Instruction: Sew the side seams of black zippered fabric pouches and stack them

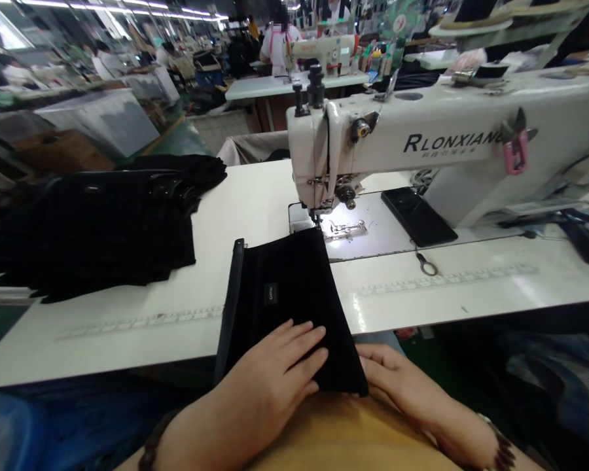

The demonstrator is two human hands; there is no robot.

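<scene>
Both hands (left atop) against cloth

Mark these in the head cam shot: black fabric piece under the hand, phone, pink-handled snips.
Black fabric piece [299,288]: head view, on its upper face.
Phone [419,216]: head view, middle of its dark face.
Pink-handled snips [516,154]: head view, on the pink handle.
</scene>
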